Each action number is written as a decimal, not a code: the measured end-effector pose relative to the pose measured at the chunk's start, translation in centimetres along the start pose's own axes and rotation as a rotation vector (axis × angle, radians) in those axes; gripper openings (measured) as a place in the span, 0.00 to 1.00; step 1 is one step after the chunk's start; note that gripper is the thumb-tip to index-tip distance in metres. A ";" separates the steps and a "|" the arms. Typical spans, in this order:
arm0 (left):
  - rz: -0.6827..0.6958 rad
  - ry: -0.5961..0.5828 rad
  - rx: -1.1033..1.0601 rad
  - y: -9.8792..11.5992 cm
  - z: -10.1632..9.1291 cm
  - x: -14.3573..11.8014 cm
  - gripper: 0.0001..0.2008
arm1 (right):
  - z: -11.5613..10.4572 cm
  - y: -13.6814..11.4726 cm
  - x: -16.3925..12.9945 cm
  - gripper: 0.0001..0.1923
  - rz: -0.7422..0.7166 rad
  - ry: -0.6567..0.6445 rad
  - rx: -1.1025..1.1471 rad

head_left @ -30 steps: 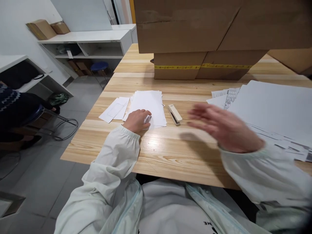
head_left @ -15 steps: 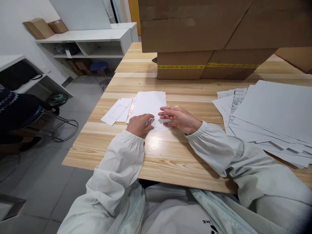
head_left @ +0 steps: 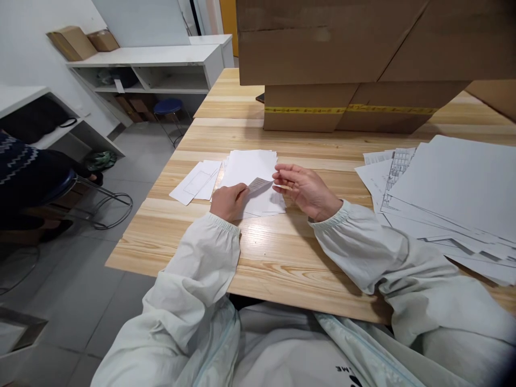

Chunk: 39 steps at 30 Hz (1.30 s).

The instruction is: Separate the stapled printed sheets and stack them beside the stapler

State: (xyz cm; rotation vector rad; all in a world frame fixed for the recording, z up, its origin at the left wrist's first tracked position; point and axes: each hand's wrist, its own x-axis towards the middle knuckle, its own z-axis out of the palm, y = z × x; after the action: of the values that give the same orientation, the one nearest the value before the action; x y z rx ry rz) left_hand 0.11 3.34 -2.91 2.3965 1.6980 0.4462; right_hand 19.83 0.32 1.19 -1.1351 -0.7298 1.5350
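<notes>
Compared with a second ago, the right hand [head_left: 308,191] is no longer spread in the air over the pale pine-plank surface [head_left: 282,252]; it is brought across to the small stack of white paper slips [head_left: 252,166], and the cream-coloured stapler that lay just right of that stack is now hidden behind it. The top slip's near corner [head_left: 259,185] is lifted off the stack and is pinched at its right end between the right thumb and forefinger, the remaining fingers being loosely curled. The left hand [head_left: 229,200] is kept at the stack's near left corner, its fingers closed narrowly on the other end of the same raised corner (whether one slip or several are caught cannot be told). The change is read as a shift from reaching to separating a sheet from the stack, which lies flat near the middle of the surface.

A few loose white slips with printed outlines [head_left: 196,181] are fanned just left of the stack. A broad spread of large white printed sheets [head_left: 443,188] is laid well to the right. Stacked brown cardboard boxes bound with yellow tape [head_left: 342,64] are set behind, closing off the far side. A seated person's dark patterned sleeve [head_left: 18,161] is seen at the far left, well apart.
</notes>
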 end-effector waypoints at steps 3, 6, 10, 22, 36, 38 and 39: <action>-0.006 0.091 -0.223 0.0 0.3 -0.2 0.15 | 0.3 2.0 0.1 0.05 0.052 -0.021 -0.035; 0.029 0.087 -0.526 0.5 0.5 -0.5 0.16 | 0.4 4.3 0.5 0.09 -0.014 -0.055 -0.073; 0.075 -0.083 -0.778 0.6 0.6 -0.4 0.19 | 0.1 6.1 1.2 0.19 -0.133 -0.054 -0.087; 0.023 -0.257 -1.008 -0.7 0.9 0.4 0.20 | -0.3 6.6 1.5 0.27 -0.170 -0.063 -0.109; -0.008 -0.210 -0.987 -0.5 0.6 0.3 0.21 | -0.2 6.6 1.4 0.28 -0.163 -0.052 -0.090; -0.005 -0.211 -0.951 -0.4 0.6 0.2 0.22 | -0.2 6.6 1.4 0.29 -0.158 -0.045 -0.089; -0.002 -0.213 -0.937 -0.4 0.6 0.2 0.23 | -0.2 6.6 1.4 0.29 -0.157 -0.043 -0.089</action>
State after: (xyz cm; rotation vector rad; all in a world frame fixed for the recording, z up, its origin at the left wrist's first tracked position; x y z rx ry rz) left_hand -0.02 3.71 -3.53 1.6693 1.0405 0.7435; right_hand 17.51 -0.13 -5.17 -1.0858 -0.9024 1.4102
